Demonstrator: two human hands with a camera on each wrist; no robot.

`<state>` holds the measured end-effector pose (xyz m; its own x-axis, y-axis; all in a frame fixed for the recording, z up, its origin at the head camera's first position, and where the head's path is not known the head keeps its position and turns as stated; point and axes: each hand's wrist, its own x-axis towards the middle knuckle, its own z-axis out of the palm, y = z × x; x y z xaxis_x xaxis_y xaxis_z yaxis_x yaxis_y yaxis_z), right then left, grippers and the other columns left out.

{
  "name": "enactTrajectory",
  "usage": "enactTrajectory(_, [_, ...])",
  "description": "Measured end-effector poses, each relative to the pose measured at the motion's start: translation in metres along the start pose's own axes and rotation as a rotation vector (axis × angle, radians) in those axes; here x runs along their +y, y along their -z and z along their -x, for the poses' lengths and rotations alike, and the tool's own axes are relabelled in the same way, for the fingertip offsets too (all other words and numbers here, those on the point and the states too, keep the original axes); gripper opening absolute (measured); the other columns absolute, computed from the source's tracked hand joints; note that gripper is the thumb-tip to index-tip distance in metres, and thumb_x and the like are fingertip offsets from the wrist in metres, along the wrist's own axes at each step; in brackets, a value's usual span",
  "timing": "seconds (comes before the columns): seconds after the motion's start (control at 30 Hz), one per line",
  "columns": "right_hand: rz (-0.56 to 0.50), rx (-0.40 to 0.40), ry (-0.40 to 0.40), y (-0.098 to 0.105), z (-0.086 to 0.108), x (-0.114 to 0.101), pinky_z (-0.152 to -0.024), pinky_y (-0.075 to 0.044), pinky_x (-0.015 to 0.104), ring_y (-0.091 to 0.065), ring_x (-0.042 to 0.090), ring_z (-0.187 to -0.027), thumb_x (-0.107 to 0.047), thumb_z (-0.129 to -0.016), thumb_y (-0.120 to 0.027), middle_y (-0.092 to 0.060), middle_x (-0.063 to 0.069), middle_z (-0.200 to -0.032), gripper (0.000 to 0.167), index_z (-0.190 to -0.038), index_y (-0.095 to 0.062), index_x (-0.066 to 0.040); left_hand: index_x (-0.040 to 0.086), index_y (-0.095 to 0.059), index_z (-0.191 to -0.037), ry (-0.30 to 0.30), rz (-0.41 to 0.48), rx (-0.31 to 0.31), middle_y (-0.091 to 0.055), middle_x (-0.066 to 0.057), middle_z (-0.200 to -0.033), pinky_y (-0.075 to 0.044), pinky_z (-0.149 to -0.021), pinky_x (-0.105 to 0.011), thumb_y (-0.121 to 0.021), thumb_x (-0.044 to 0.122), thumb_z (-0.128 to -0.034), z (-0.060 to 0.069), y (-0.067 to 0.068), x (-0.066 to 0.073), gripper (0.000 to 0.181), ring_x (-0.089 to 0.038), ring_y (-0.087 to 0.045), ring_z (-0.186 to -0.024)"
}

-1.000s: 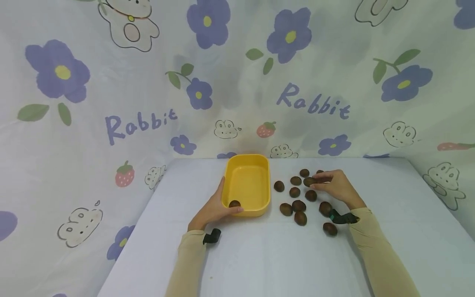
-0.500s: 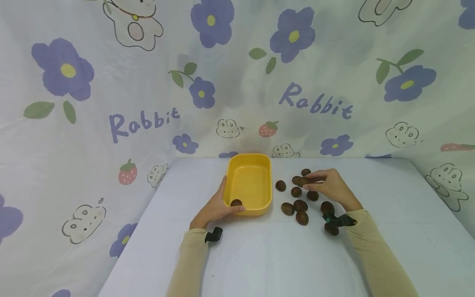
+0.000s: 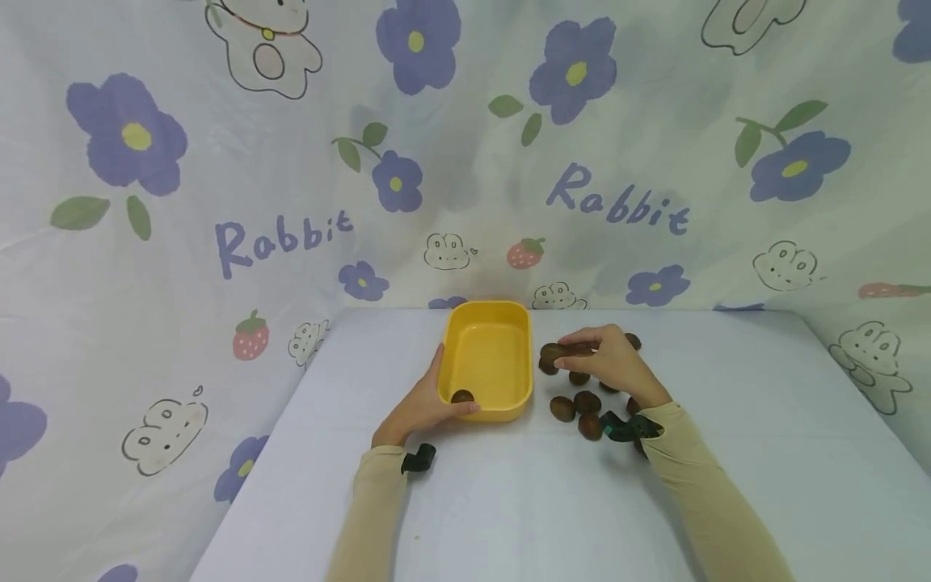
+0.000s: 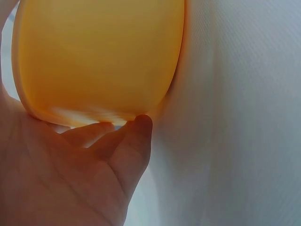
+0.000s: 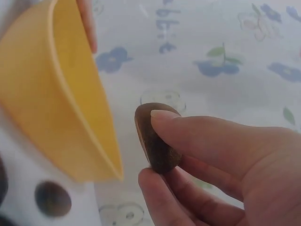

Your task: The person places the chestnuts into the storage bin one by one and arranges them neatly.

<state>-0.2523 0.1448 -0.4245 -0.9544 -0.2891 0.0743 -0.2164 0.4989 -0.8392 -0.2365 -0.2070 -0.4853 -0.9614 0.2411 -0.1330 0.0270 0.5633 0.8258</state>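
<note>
A yellow plastic box [image 3: 489,380] stands on the table in the head view, with one chestnut [image 3: 461,397] inside near its front edge. My left hand [image 3: 422,410] grips the box at its front left corner, thumb over the rim. In the left wrist view, curled fingers [image 4: 134,141] lie against the box wall. To the right of the box, my right hand [image 3: 614,360] pinches another chestnut [image 5: 157,141] between thumb and fingertips. That chestnut is off the table, above a chestnut partly hidden beneath it.
Several loose chestnuts [image 3: 562,408] lie on the white tabletop [image 3: 509,501] right of the box, some partly covered by my right hand and wrist. A printed cloth [image 3: 473,145] hangs behind the table.
My right hand has lifted the chestnut from the back of the group and carried it left, closer to the box. The left hand keeps its hold on the box.
</note>
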Motion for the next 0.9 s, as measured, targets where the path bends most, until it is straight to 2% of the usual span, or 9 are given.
enactTrajectory(0.2, [-0.053, -0.035, 0.006, -0.019, -0.013, -0.018, -0.083, -0.065, 0.036, -0.077, 0.025, -0.099, -0.025, -0.085, -0.085, -0.077, 0.015, -0.116, 0.044, -0.123, -0.075, -0.006, 0.034, 0.009, -0.166, 0.002, -0.003, 0.003, -0.009, 0.004, -0.176, -0.02, -0.13, -0.06, -0.09, 0.051, -0.074, -0.001, 0.0, 0.0, 0.136, -0.026, -0.025, -0.159])
enactTrajectory(0.37, [-0.08, -0.056, 0.008, -0.038, -0.022, -0.027, -0.08, -0.065, 0.036, -0.074, 0.026, -0.102, -0.023, -0.084, -0.086, -0.076, 0.014, -0.118, 0.042, -0.122, -0.076, -0.006, 0.037, 0.007, -0.166, -0.008, 0.006, 0.012, -0.012, 0.004, -0.176, -0.021, -0.13, -0.06, -0.09, 0.051, -0.0732, 0.0, -0.001, -0.001, 0.135, -0.026, -0.029, -0.158])
enactTrajectory(0.57, [-0.057, -0.049, 0.048, -0.058, -0.032, -0.034, -0.084, -0.064, 0.035, -0.073, 0.025, -0.101, -0.02, -0.083, -0.087, -0.077, 0.013, -0.114, 0.039, -0.117, -0.078, -0.004, 0.039, 0.006, -0.165, -0.03, 0.023, 0.007, -0.017, 0.006, -0.174, -0.023, -0.13, -0.057, -0.091, 0.052, -0.0721, 0.001, -0.001, -0.003, 0.135, -0.023, -0.033, -0.155])
enactTrajectory(0.7, [-0.05, -0.048, 0.043, -0.072, -0.041, -0.036, -0.089, -0.064, 0.036, -0.073, 0.023, -0.098, -0.02, -0.083, -0.088, -0.078, 0.012, -0.113, 0.037, -0.115, -0.079, -0.004, 0.039, 0.007, -0.165, -0.045, 0.013, 0.012, -0.018, 0.007, -0.174, -0.024, -0.129, -0.057, -0.091, 0.051, -0.0729, 0.0, -0.001, -0.004, 0.135, -0.022, -0.036, -0.153])
enactTrajectory(0.9, [-0.06, -0.058, 0.025, -0.088, -0.048, -0.038, -0.089, -0.063, 0.034, -0.073, 0.02, -0.095, -0.019, -0.081, -0.09, -0.079, 0.01, -0.112, 0.036, -0.112, -0.08, -0.005, 0.034, 0.009, -0.166, -0.022, -0.01, 0.009, -0.012, 0.005, -0.176, -0.023, -0.129, -0.06, -0.09, 0.054, -0.0736, -0.001, -0.001, -0.004, 0.136, -0.025, -0.032, -0.156])
